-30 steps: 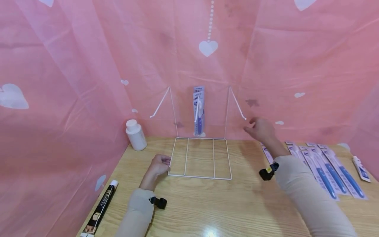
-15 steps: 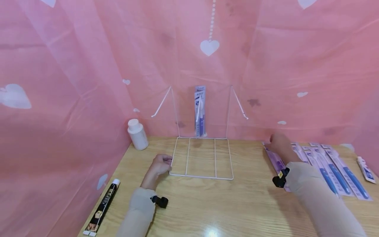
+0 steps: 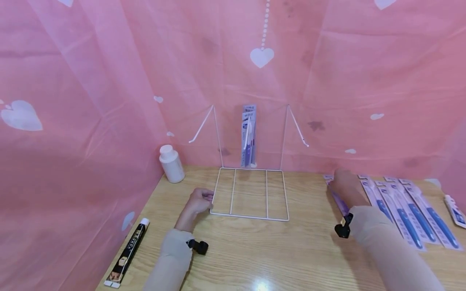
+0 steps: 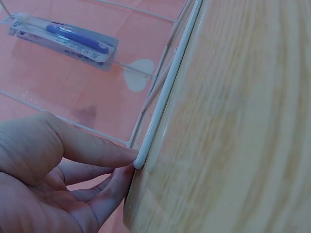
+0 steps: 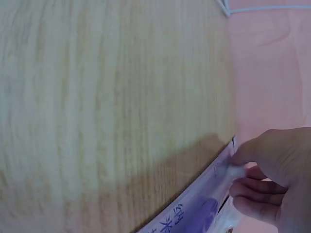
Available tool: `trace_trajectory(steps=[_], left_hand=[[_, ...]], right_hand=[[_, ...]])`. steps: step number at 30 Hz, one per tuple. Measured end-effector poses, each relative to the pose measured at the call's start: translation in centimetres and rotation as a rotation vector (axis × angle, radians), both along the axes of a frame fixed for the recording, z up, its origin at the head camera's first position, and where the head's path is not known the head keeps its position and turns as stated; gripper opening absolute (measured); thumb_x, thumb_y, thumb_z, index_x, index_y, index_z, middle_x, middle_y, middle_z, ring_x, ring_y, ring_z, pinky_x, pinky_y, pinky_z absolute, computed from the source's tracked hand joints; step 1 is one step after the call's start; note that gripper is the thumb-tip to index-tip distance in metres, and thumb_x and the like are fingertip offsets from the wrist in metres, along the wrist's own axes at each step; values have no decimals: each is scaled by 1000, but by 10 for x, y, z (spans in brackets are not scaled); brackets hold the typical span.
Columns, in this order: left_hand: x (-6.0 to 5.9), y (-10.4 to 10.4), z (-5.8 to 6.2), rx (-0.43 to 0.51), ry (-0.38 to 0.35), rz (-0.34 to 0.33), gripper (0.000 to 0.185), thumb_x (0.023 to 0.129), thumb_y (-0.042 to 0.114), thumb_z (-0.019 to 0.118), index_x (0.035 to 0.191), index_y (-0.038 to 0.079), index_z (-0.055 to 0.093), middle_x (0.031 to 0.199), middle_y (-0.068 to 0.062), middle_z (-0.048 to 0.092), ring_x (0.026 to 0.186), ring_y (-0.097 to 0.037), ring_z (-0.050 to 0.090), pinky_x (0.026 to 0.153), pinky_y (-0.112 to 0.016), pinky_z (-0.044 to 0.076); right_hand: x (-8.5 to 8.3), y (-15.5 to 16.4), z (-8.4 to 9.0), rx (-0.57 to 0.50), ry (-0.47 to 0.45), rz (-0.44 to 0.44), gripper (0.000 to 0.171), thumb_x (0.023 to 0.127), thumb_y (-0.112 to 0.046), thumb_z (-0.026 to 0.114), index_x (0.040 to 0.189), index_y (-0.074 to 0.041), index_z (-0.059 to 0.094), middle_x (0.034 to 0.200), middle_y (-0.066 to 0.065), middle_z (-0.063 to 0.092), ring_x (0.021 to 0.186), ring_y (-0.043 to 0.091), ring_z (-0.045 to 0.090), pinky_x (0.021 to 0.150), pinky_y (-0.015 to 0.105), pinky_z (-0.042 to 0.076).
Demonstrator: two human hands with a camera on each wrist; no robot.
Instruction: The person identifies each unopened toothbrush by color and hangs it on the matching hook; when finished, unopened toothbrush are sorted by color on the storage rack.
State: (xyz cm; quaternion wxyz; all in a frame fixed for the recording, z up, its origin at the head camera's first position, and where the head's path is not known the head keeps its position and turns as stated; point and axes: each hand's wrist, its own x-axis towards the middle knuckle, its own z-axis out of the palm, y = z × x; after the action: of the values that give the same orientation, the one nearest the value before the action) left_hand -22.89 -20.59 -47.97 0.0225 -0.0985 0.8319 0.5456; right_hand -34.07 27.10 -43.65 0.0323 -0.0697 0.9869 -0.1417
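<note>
My left hand (image 3: 199, 201) pinches the front left corner of a white wire display rack (image 3: 249, 217). Thumb and fingertips meet at the end of its bar (image 4: 167, 97) in the left wrist view. On the rack's middle hook hang packaged toothbrushes (image 3: 252, 129), one overlapping another; the two side hooks hold nothing. Over at the right, my right hand (image 3: 347, 186) pinches the top end of a purple packaged toothbrush (image 5: 189, 208), which lies slanted at the table's back edge. The hand covers part of that pack in the head view.
Several blue packaged toothbrushes (image 3: 407, 218) lie right of my right hand, with a small white tube (image 3: 455, 212) beyond them. A white bottle (image 3: 172, 165) stands at the back left. A black toothpaste tube (image 3: 127, 254) lies at the left edge. Pink cloth (image 3: 327, 81) hangs behind the table.
My right hand has moved from beside the right hook down and rightward onto the purple packaged toothbrush. The left hand has stayed on the rack's corner. The head view has shifted slightly.
</note>
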Motion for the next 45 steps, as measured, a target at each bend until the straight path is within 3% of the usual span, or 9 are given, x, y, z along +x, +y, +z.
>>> trace_trajectory(steps=[7,10,15,20,27,32,45], left_hand=[[0,0,0,4,-4,3,49,64,-22,65,112,-10,67,94,-14,64,87,-24,60,73,-29,55],[0,0,1,7,-3,1,49,64,-23,65,112,-11,67,93,-14,64,87,-24,60,72,-29,55],[1,0,2,12,-2,-4,49,64,-23,64,112,-12,66,94,-15,65,87,-24,60,73,-30,54],[1,-2,2,16,0,-2,49,64,-23,64,112,-13,66,92,-15,65,86,-24,60,74,-29,54],[0,-2,-1,17,17,-5,49,63,-23,64,110,-13,66,91,-14,65,85,-24,60,73,-30,54],[-1,-1,-3,20,24,-19,49,62,-23,64,111,-13,66,92,-14,66,86,-24,61,75,-30,54],[0,-4,-1,15,32,-13,49,62,-22,64,110,-14,66,91,-15,66,84,-23,61,74,-30,54]], right_hand=[[-5,-6,14,-1,138,12,10,80,-4,59,83,6,57,74,20,57,63,32,52,50,42,45],[-6,-10,28,-3,165,1,12,80,-5,57,70,0,54,67,16,54,58,30,50,47,41,42],[3,-23,48,-31,224,18,21,82,-8,53,63,-6,45,59,11,49,52,27,47,44,38,38],[13,-43,58,-26,392,93,28,84,-9,53,59,-10,41,53,6,43,49,24,42,43,36,34],[35,-87,69,-76,639,163,31,83,-6,57,58,-10,40,53,6,41,45,24,41,41,40,34],[58,-118,81,-112,714,209,29,88,-6,59,62,-7,46,58,8,44,47,25,43,42,42,38],[103,-173,119,-220,860,328,23,91,-12,65,72,-1,60,66,9,55,50,20,50,41,32,42]])
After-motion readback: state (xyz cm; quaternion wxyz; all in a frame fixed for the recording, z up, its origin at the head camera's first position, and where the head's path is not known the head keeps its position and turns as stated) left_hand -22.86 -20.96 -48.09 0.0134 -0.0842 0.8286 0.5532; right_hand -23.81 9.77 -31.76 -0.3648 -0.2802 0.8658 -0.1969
